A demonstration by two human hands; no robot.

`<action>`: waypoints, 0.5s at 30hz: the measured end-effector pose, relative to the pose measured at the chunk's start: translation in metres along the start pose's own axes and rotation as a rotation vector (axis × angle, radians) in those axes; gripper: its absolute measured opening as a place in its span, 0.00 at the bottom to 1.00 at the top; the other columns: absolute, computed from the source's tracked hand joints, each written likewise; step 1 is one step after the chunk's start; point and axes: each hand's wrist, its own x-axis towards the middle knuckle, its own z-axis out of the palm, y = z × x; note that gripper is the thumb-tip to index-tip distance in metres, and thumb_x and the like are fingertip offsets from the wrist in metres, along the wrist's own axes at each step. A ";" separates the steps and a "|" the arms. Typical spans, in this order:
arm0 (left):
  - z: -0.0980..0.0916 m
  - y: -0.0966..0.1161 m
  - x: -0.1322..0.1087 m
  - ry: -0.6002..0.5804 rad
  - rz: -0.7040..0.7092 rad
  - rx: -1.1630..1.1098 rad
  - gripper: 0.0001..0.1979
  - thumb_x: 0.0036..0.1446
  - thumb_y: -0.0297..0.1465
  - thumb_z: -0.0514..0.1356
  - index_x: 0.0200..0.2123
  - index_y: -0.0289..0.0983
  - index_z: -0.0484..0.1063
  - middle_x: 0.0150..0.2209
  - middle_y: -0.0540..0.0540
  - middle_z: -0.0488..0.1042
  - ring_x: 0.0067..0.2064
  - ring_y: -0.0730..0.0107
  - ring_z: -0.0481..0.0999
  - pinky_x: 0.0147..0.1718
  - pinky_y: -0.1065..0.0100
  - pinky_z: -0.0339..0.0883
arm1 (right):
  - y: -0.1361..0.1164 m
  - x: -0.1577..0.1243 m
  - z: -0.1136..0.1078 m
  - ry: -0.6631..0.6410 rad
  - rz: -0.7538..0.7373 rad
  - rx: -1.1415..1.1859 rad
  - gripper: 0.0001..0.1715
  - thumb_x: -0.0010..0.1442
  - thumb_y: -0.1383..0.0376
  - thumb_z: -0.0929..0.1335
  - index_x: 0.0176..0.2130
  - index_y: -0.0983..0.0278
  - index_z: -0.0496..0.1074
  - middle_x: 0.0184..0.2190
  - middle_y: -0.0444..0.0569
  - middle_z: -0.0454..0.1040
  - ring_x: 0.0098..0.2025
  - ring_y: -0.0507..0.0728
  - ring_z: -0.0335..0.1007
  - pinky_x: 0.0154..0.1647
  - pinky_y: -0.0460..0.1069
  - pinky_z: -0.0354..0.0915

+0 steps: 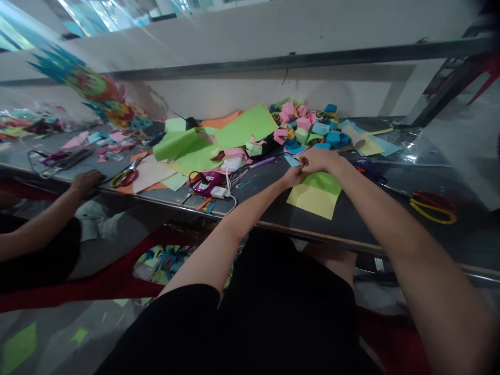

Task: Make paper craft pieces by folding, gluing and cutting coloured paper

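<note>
My left hand [292, 177] and my right hand [317, 159] meet above the dark table, fingers bent and pressed together. A small light blue paper strip [291, 160] sticks out at the fingertips of my left hand, which is closed on it. My right hand is closed against the left, and what lies between its fingers is hidden. Under my hands lie a yellow paper sheet [313, 202] and a green paper sheet [323, 182]. Just behind them is a heap of folded paper pieces [303, 124] in pink, blue, green and yellow. A purple pen [262, 162] lies to the left.
Red-and-yellow-handled scissors [433, 207] lie at the right. A purple power strip [211, 183] with white plugs and cables is left of my arms. More scissors [125, 178] and coloured sheets [246, 127] lie farther left, near another person's hand [86, 180].
</note>
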 end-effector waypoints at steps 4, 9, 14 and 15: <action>-0.001 0.002 -0.001 0.014 -0.050 -0.032 0.12 0.62 0.33 0.63 0.33 0.29 0.79 0.24 0.50 0.73 0.31 0.72 0.72 0.34 0.72 0.63 | -0.001 -0.001 0.006 0.056 0.023 0.045 0.12 0.52 0.67 0.71 0.39 0.60 0.78 0.39 0.49 0.81 0.41 0.60 0.75 0.32 0.49 0.57; -0.004 0.003 -0.006 0.031 -0.058 -0.007 0.12 0.61 0.30 0.60 0.39 0.28 0.80 0.23 0.51 0.72 0.30 0.72 0.71 0.32 0.73 0.61 | 0.007 0.000 0.023 0.137 -0.029 0.234 0.11 0.47 0.70 0.70 0.35 0.61 0.76 0.35 0.49 0.80 0.38 0.59 0.74 0.35 0.51 0.60; -0.013 0.002 -0.018 0.098 0.031 0.029 0.14 0.63 0.34 0.60 0.40 0.28 0.81 0.25 0.49 0.75 0.33 0.70 0.74 0.34 0.73 0.62 | 0.014 0.008 0.037 0.281 -0.107 0.483 0.07 0.44 0.67 0.69 0.27 0.60 0.66 0.27 0.45 0.73 0.32 0.56 0.67 0.35 0.50 0.60; -0.016 0.001 -0.022 0.104 0.053 0.033 0.15 0.64 0.36 0.60 0.39 0.29 0.81 0.24 0.49 0.74 0.32 0.71 0.73 0.34 0.74 0.61 | 0.014 0.009 0.038 0.296 -0.125 0.509 0.08 0.43 0.66 0.69 0.26 0.60 0.64 0.26 0.44 0.71 0.31 0.55 0.66 0.34 0.50 0.59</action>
